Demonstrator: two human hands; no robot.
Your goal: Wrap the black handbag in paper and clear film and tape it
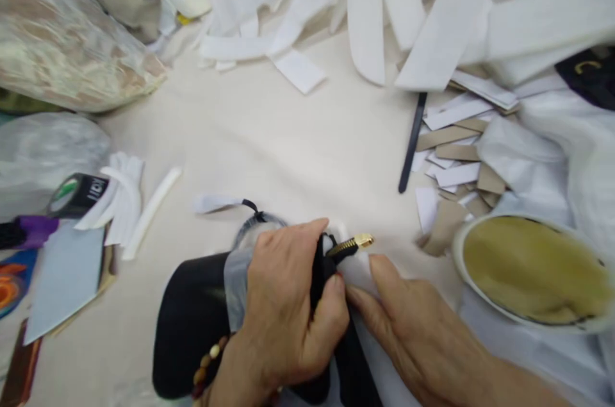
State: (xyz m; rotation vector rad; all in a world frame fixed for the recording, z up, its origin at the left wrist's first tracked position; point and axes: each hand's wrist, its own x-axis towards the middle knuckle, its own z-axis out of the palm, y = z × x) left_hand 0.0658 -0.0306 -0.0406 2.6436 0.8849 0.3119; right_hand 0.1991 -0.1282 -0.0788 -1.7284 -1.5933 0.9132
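My left hand, with a beaded bracelet at the wrist, grips a black bag near the bottom middle. Its thumb presses on black material beside a zipper with gold teeth and a gold pull. Close on the right, my right hand pinches white padding between thumb and fingers, just below the pull. Clear plastic wrap shows on the bag next to my left hand. A white tag on a black cord lies just beyond it.
Right of my hands stands an oval container of yellowish-brown stuff. Beyond it lie scattered white and tan strips and a thin black bar. White foam pieces pile at the back. A black tape roll and light blue card lie left.
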